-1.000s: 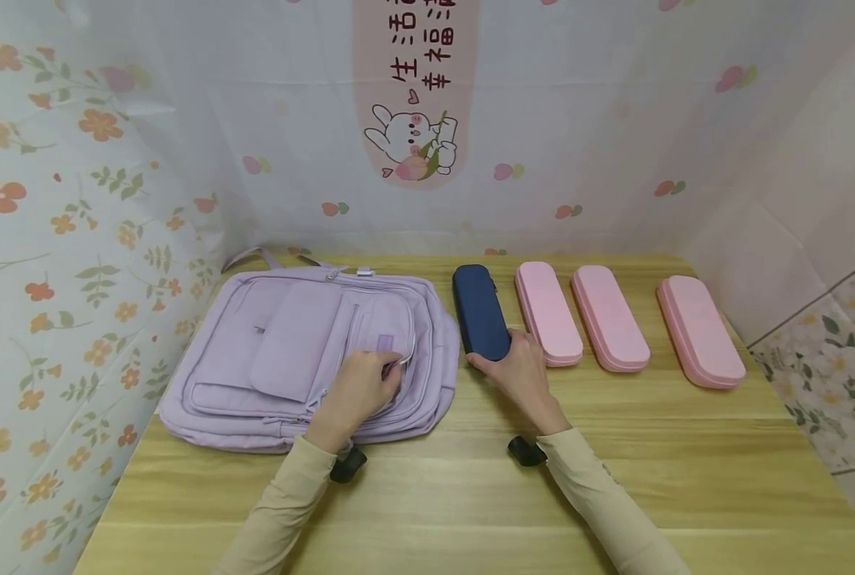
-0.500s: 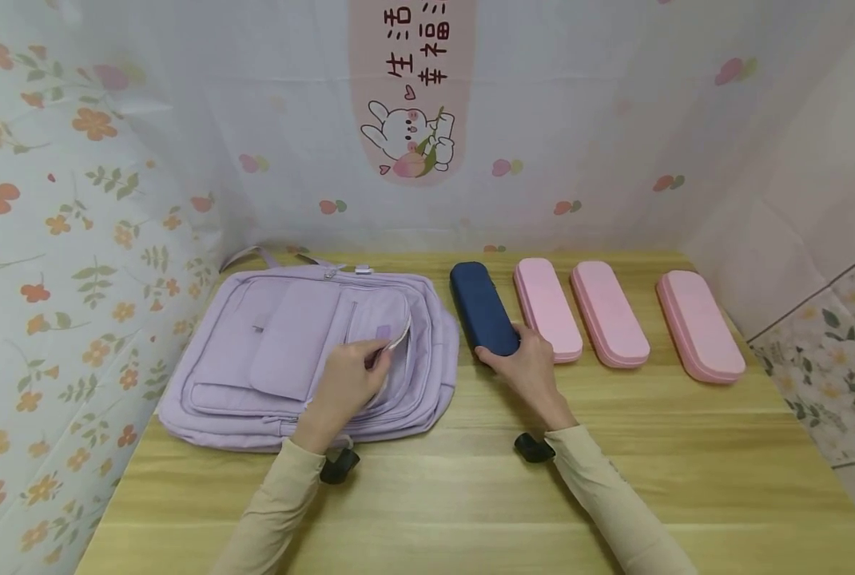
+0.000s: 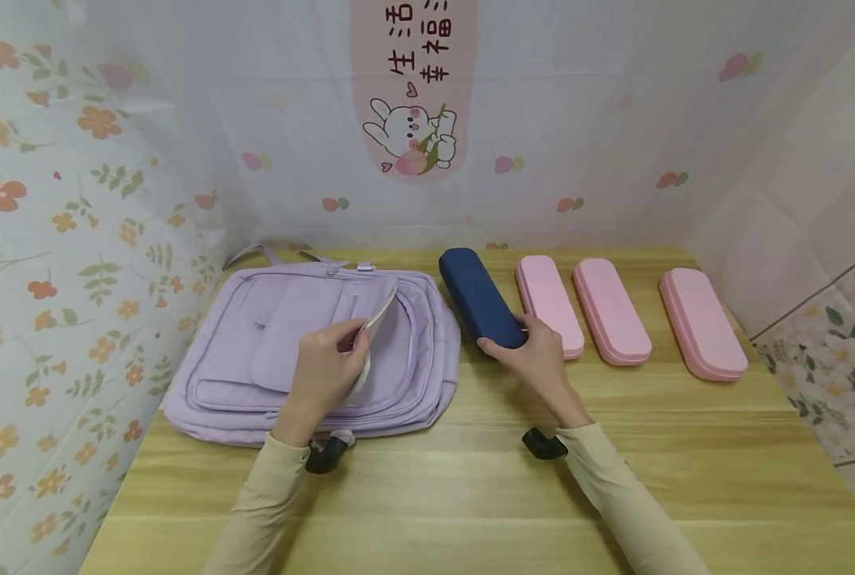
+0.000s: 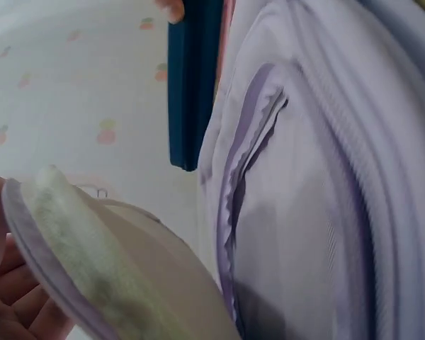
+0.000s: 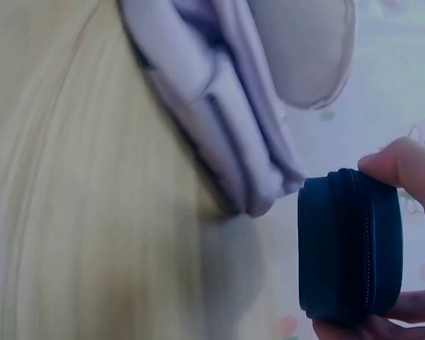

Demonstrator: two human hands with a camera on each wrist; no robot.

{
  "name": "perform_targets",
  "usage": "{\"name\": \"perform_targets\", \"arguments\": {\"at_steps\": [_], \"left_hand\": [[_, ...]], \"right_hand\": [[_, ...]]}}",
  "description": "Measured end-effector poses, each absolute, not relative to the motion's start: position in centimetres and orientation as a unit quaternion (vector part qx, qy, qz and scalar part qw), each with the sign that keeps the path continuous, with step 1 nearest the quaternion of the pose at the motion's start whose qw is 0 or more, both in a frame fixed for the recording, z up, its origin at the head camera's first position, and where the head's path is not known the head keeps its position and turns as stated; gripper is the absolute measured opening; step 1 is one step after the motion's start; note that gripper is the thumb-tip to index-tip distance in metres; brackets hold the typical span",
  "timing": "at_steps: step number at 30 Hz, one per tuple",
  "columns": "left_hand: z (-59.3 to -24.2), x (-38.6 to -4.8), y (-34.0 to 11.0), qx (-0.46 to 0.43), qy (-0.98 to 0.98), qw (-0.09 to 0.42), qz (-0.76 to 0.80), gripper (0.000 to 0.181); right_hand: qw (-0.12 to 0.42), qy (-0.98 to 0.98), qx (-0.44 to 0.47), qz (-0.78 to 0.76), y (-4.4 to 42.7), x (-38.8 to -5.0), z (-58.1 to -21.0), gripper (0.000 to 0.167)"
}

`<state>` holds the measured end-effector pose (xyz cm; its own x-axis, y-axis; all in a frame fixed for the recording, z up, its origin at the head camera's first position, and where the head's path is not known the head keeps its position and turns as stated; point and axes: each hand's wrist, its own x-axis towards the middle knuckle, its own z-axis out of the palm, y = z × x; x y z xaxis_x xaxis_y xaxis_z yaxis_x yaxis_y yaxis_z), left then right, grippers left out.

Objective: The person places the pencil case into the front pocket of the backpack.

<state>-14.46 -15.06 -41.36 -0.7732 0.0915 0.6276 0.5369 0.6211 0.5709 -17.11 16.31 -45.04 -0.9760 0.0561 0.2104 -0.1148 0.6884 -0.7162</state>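
A lilac backpack (image 3: 215,359) lies flat at the left of the table. My left hand (image 3: 323,371) pinches the rim of its front pocket flap (image 4: 134,255), which is raised and folded back. Inside the pocket, a smaller zigzag-edged slip pocket (image 4: 234,191) shows in the left wrist view. To the right of the bag, my right hand (image 3: 540,359) grips the near end of a navy zippered case (image 3: 479,299), thumb on one side and fingers on the other. The right wrist view shows the case (image 5: 347,248) raised off the table, apart from the backpack (image 5: 219,127).
Three pink cases of similar shape stand right of the navy one: a near one (image 3: 551,307), a middle one (image 3: 612,311) and a far-right one (image 3: 702,323). Printed cloth (image 3: 291,144) hangs behind the wooden table (image 3: 435,495) and along its left side.
My left hand has pulled the pocket flap up and leftward, widening the pocket's opening. The navy case has risen from the table in my right hand and tilted slightly.
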Motion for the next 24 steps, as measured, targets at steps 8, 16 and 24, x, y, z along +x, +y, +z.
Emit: {"name": "perform_targets", "arguments": {"at_steps": [8, 16, 24], "left_hand": [[-40.8, -14.6, -16.4, -0.162, -0.836, 0.347, -0.393, 0.016], [-40.3, -14.7, -17.5, -0.127, -0.810, 0.393, -0.416, 0.016], [-39.8, -14.7, -18.1, -0.102, -0.799, 0.412, -0.427, 0.016]], "right_hand": [[0.058, -0.893, 0.073, 0.440, 15.5, -16.1, -43.2, 0.072], [0.012, -0.882, 0.121, 0.455, 14.8, -15.6, -43.2, 0.069], [-0.038, -0.864, 0.166, 0.474, 13.7, -15.6, -43.8, 0.066]]}}
